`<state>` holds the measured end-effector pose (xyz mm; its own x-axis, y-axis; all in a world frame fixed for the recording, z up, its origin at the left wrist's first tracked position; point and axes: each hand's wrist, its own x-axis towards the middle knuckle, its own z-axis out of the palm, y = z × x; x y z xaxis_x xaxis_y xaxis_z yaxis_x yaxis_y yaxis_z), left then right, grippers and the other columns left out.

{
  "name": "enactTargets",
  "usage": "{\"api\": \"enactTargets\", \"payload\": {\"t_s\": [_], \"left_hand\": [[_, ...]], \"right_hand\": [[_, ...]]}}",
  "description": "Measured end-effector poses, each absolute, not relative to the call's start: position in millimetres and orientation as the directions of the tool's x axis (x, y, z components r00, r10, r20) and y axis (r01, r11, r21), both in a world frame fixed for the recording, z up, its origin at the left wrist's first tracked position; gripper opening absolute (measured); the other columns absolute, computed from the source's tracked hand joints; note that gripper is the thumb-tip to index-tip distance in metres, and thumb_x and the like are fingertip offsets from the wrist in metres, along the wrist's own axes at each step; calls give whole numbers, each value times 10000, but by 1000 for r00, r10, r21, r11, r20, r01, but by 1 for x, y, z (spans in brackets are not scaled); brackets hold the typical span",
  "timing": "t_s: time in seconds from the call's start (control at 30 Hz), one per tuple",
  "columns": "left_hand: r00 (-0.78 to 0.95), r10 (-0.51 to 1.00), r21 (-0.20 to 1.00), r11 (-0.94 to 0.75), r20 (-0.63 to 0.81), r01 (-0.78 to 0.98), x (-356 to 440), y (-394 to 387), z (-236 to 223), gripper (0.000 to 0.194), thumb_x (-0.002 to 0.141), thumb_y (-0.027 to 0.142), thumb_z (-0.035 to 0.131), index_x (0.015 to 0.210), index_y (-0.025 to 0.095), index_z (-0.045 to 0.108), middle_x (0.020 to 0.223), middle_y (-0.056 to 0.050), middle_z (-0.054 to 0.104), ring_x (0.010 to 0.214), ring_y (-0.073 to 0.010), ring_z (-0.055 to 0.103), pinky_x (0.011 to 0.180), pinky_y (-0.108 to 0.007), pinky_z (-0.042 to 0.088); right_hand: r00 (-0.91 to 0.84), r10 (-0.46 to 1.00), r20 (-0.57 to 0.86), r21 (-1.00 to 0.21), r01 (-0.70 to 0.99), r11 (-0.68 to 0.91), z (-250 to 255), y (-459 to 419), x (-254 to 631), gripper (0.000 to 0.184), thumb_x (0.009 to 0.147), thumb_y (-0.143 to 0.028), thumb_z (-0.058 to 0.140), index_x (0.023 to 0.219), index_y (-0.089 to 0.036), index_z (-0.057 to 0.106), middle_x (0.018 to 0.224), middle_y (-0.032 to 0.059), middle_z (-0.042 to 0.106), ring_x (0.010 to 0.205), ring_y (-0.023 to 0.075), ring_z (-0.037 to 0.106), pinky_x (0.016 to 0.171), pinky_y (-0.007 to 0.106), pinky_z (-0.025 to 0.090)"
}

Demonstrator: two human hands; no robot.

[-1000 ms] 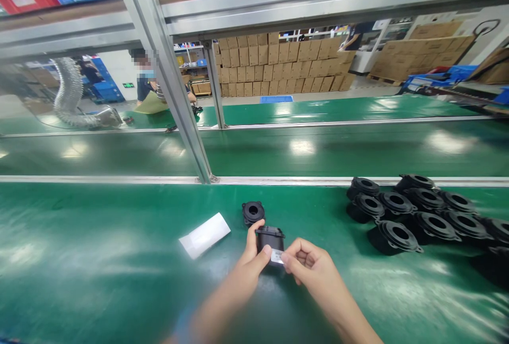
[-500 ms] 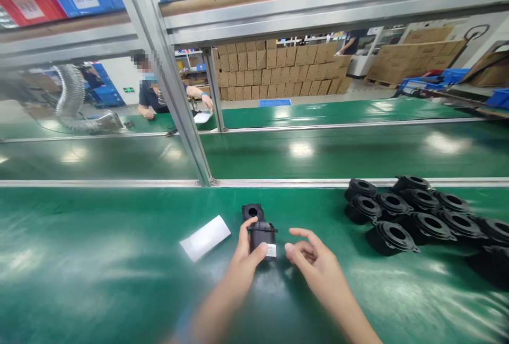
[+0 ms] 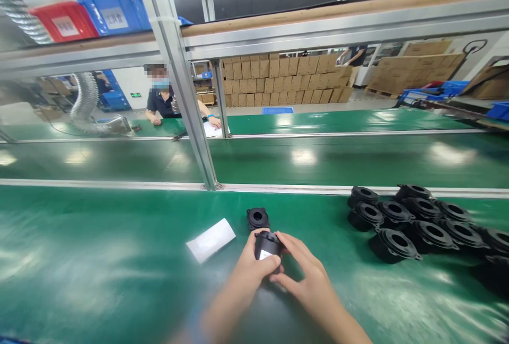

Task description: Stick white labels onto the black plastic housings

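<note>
A black cylindrical plastic housing [image 3: 265,243] with a flanged top and a white label is held just above the green work surface. My left hand [image 3: 254,264] is closed around it, thumb over the label at the front. My right hand [image 3: 304,267] grips its right side, with fingers at the flange and the thumb low down. Right behind it stands another black flanged housing [image 3: 257,219], its round opening facing up. To the left lies a white sheet [image 3: 211,240], flat on the green surface.
Several black housings [image 3: 393,243] stand grouped on the right. A metal post [image 3: 191,95] rises at the back edge, below a shelf with a red bin [image 3: 66,21] and a blue bin [image 3: 115,12]. Across the green belt [image 3: 318,161] sits a co-worker [image 3: 162,101].
My right hand has moved left and closed on the housing, which it was apart from before. The housing has turned a little. The camera view has tilted up slightly.
</note>
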<state>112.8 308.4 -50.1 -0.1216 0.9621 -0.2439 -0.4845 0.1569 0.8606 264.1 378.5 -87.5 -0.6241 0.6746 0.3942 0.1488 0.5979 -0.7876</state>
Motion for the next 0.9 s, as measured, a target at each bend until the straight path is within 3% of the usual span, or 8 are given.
{"api": "enactTargets", "payload": {"t_s": [0.1,0.17,0.27,0.33,0.47,0.67,0.77,0.9], "left_hand": [[-161,958,901,158,-239,-403,111,312,-56,802,584,233,875,1239,210,414,1013,-57,626,817,-177,602,674,-261,448],[-89,975,881,141,-202,-452,108,313,-56,869,605,387,892,1291,213,388,1079,-83,629,841,-191,614,717,-290,461],[28,991,782,119,-129,-612,104,313,-50,792,779,711,622,1334,197,386,1172,-130,616,837,-215,644,766,-349,470],[55,993,723,113,-102,-681,103,313,-45,761,820,760,505,1323,198,402,1219,-135,602,851,-225,655,795,-367,471],[60,996,713,94,-73,-695,102,312,-43,691,871,693,508,1340,202,381,1213,-133,607,857,-229,663,790,-360,472],[37,995,809,96,-92,-579,103,308,-55,544,841,326,700,1305,222,436,1143,-94,616,849,-193,659,732,-292,463],[-54,992,867,75,-117,-493,109,314,-65,596,736,329,795,1224,212,475,1041,-72,624,780,-176,635,665,-269,453],[-156,988,927,-68,10,-368,121,321,-72,794,550,423,915,1197,223,501,1118,-77,615,1008,-243,610,836,-334,491]], "right_hand": [[-625,654,426,-765,137,629,-90,380,262,622,862,-192,689,1427,-327,467,1384,63,505,1206,284,530,1041,451,464],[-623,673,399,-801,120,587,-89,383,261,606,857,-203,696,1414,-312,482,1401,74,485,1179,281,551,1006,443,500],[-616,698,366,-857,68,510,-85,386,262,637,846,-270,752,1418,-303,474,1432,83,454,1211,292,529,987,433,522],[-619,691,373,-864,40,502,-83,388,264,643,856,-282,752,1428,-321,459,1442,70,449,1274,297,474,1001,428,511],[-630,671,391,-847,40,530,-79,388,267,634,877,-290,735,1437,-341,440,1445,61,439,1293,299,451,1000,422,498],[-630,647,429,-774,113,624,-81,384,264,656,871,-266,731,1440,-354,416,1398,63,455,1132,271,567,1008,435,475],[-629,629,457,-725,147,673,-92,386,267,633,888,-266,686,1444,-353,396,1379,63,464,1175,289,544,1018,447,473],[-654,587,476,-664,170,728,-110,398,279,513,928,-352,604,1415,-333,443,1388,75,475,1179,310,549,1012,456,489]]}}
